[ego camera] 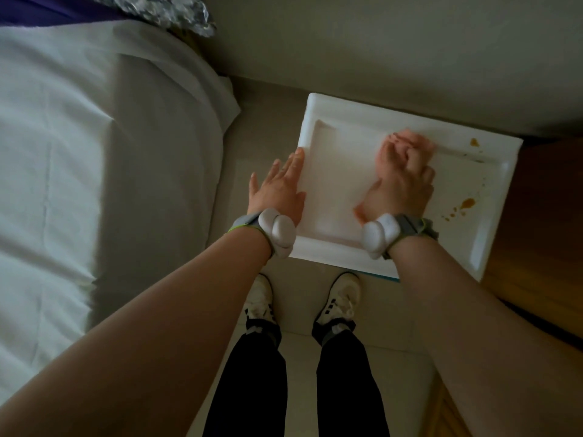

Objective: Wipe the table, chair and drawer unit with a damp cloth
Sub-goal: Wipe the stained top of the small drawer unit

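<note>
A white plastic drawer unit with a recessed rectangular top point(344, 113) stands on the pale floor against the wall. The left hand point(277, 187) lies flat with fingers straight and together. It presses against the left edge of the unit's top and holds nothing. The right hand point(400, 181) rests on the recessed surface near the far edge, about midway along it. Its fingers are curled over a pale pink cloth point(416, 138), which peeks out beyond the knuckles. Both hand and cloth are smeared by blur, so the exact grip is hard to make out. Orange-brown stains point(467, 202) dot the top near its right edge, with another spot point(474, 142) at the far right corner. Both wrists wear grey bands with white rounded pods point(277, 231). A bed with a white sheet point(79, 152) lies left of the unit, and a brown wooden cabinet point(542, 200) touches its right side. White shoes point(340, 298) stand before the near edge.
</note>
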